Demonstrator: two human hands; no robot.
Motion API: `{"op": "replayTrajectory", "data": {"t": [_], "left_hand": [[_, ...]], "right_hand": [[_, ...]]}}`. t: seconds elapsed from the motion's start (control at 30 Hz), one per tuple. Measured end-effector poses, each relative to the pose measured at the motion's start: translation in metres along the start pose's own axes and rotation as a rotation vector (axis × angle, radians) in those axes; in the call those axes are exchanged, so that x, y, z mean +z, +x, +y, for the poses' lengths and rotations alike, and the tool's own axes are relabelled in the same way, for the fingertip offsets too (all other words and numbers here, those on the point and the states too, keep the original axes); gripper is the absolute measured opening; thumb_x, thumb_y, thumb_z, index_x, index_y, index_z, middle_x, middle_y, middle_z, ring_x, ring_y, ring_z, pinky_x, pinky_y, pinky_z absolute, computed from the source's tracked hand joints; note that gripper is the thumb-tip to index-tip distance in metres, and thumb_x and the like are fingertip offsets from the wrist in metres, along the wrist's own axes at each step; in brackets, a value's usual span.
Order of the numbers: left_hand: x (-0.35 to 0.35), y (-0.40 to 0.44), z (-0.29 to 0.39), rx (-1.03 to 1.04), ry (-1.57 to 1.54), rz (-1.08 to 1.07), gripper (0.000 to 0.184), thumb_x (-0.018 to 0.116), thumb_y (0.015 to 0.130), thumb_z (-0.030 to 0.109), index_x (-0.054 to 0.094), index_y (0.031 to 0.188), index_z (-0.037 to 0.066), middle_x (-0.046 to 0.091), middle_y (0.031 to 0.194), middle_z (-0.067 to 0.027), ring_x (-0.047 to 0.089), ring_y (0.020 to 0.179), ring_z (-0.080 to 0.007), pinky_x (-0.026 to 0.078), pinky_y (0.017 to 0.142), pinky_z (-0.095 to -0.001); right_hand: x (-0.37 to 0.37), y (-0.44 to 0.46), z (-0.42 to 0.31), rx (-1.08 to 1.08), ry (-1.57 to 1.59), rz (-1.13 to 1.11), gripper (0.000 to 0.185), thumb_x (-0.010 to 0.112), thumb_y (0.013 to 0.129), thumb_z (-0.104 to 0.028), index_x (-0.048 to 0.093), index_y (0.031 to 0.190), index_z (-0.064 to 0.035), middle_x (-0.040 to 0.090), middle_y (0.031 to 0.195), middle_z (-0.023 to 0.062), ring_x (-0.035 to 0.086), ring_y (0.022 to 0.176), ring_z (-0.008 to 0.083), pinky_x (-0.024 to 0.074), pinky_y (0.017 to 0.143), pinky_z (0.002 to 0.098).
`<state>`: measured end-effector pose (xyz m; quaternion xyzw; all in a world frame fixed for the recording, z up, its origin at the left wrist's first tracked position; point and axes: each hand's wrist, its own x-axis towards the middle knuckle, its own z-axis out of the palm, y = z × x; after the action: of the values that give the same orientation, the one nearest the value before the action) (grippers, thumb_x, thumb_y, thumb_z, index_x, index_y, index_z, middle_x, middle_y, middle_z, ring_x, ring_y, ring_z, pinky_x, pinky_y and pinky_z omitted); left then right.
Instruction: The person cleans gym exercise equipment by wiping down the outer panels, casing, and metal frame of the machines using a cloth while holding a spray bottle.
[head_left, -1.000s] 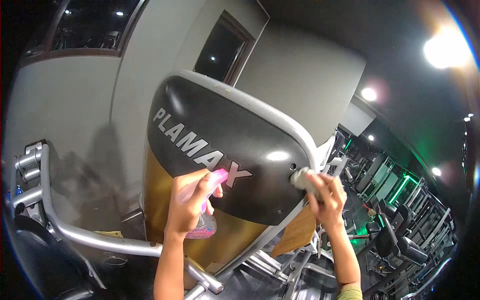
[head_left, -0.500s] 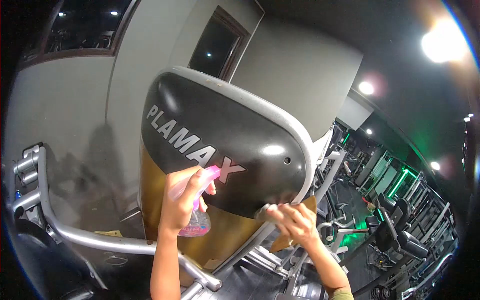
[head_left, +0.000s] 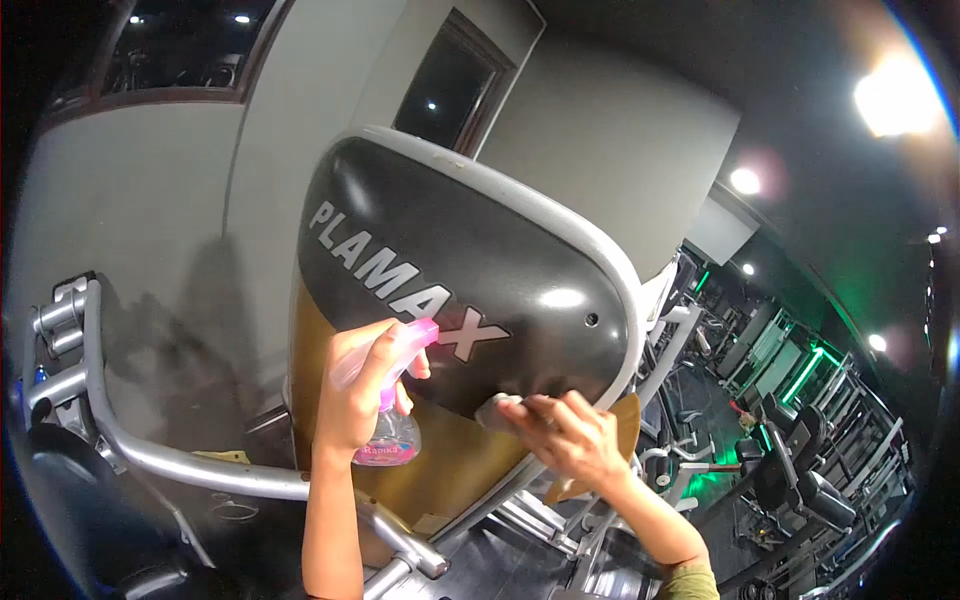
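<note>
My left hand [head_left: 360,385] is wrapped round a clear spray bottle [head_left: 388,440] with a pink nozzle, held upright in front of the machine panel. A greyish cloth [head_left: 492,411] is pinched in my right hand [head_left: 570,435] and pressed against the lower part of the black and gold panel [head_left: 480,260]. White "PLAMAX" lettering [head_left: 385,275] runs diagonally across the black part. My right hand covers some of the panel's lower right edge.
Silver machine tubing [head_left: 200,475] curves across the lower left. A brown board [head_left: 625,430] shows behind my right hand. Several gym machines [head_left: 800,470] stand at the right, near green lights. A grey wall [head_left: 160,200] with windows rises behind.
My right hand has moved with the cloth from the panel's right edge down and left to its lower part. The left hand still holds the bottle, slightly further left.
</note>
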<state>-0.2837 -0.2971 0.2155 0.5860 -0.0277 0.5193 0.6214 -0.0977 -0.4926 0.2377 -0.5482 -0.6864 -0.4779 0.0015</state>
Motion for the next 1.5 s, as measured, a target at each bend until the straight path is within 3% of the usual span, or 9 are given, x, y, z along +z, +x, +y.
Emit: {"op": "replayTrajectory", "data": {"t": [0.07,0.2,0.5,0.67,0.8,0.93,1.07,1.27,1.5], "left_hand": [[-0.005,-0.001,0.004,0.010,-0.016,0.022,0.049,0.049,0.095,0.040,0.065,0.085,-0.005,0.061,0.069,-0.0088,0.054,0.046,-0.0125,0.042,0.043,-0.0239],[-0.019,-0.002,0.006,-0.012,-0.012,0.038,0.049,0.049,0.095,0.040,0.065,0.084,-0.005,0.061,0.069,-0.0092,0.054,0.046,-0.0125,0.042,0.042,-0.0237],[-0.045,-0.004,0.013,-0.014,0.035,0.124,0.048,0.047,0.096,0.040,0.062,0.077,-0.003,0.062,0.066,-0.0124,0.055,0.041,-0.0153,0.046,0.040,-0.0244],[-0.058,-0.007,0.015,0.005,0.032,0.212,0.048,0.047,0.095,0.040,0.062,0.074,-0.001,0.061,0.065,-0.0126,0.055,0.040,-0.0155,0.045,0.038,-0.0250],[-0.062,-0.010,0.019,-0.006,0.007,0.219,0.050,0.049,0.095,0.041,0.064,0.077,-0.003,0.061,0.068,-0.0097,0.055,0.045,-0.0129,0.043,0.042,-0.0232],[-0.064,-0.011,0.021,-0.009,0.014,0.209,0.050,0.049,0.095,0.041,0.064,0.077,-0.003,0.061,0.068,-0.0095,0.055,0.045,-0.0128,0.042,0.042,-0.0231],[-0.066,-0.012,0.023,-0.004,0.008,0.229,0.051,0.049,0.095,0.042,0.064,0.079,-0.004,0.061,0.068,-0.0088,0.054,0.044,-0.0125,0.042,0.042,-0.0229],[-0.069,-0.010,0.022,-0.034,0.031,0.225,0.051,0.050,0.094,0.044,0.065,0.082,-0.003,0.060,0.068,-0.0076,0.053,0.045,-0.0116,0.041,0.043,-0.0229],[-0.078,-0.012,0.024,-0.038,0.004,0.257,0.051,0.051,0.094,0.045,0.065,0.083,-0.003,0.059,0.068,-0.0065,0.052,0.047,-0.0105,0.040,0.043,-0.0224]], "right_hand": [[-0.015,0.018,0.016,0.040,-0.023,0.079,0.049,0.071,0.069,-0.011,0.068,0.117,-0.0216,0.058,0.095,-0.0032,0.055,0.071,0.0097,0.0492,0.053,0.0214],[-0.036,0.054,0.036,0.357,0.090,0.143,0.054,0.074,0.071,-0.013,0.062,0.124,-0.0187,0.060,0.097,0.0051,0.061,0.078,0.0224,0.0523,0.067,0.0345],[0.011,0.064,-0.019,-0.053,0.071,-0.071,0.048,0.073,0.071,-0.017,0.065,0.118,-0.0192,0.051,0.086,-0.0036,0.052,0.069,0.0092,0.0489,0.043,0.0238],[-0.015,0.121,0.021,0.197,0.088,0.068,0.038,0.072,0.074,-0.016,0.067,0.112,-0.0178,0.059,0.093,0.0009,0.060,0.078,0.0200,0.0517,0.057,0.0332],[0.007,0.138,0.002,0.168,0.042,0.065,0.037,0.069,0.077,-0.016,0.065,0.113,-0.0170,0.055,0.086,0.0022,0.058,0.076,0.0183,0.0514,0.054,0.0300],[0.039,0.111,-0.038,-0.120,0.059,-0.068,0.041,0.065,0.078,-0.019,0.062,0.119,-0.0204,0.053,0.093,-0.0003,0.057,0.077,0.0167,0.0573,0.054,0.0308],[0.016,0.132,-0.016,-0.024,0.131,-0.187,0.041,0.069,0.076,-0.022,0.064,0.117,-0.0250,0.056,0.094,0.0013,0.060,0.083,0.0207,0.0557,0.057,0.0365],[0.025,0.184,0.002,0.125,0.113,0.037,0.032,0.070,0.078,-0.019,0.067,0.109,-0.0132,0.058,0.091,0.0040,0.062,0.083,0.0227,0.0537,0.064,0.0369],[0.061,0.163,-0.059,-0.202,0.119,-0.206,0.032,0.062,0.080,-0.012,0.063,0.113,-0.0134,0.054,0.094,0.0042,0.060,0.085,0.0238,0.0573,0.059,0.0372]]}}
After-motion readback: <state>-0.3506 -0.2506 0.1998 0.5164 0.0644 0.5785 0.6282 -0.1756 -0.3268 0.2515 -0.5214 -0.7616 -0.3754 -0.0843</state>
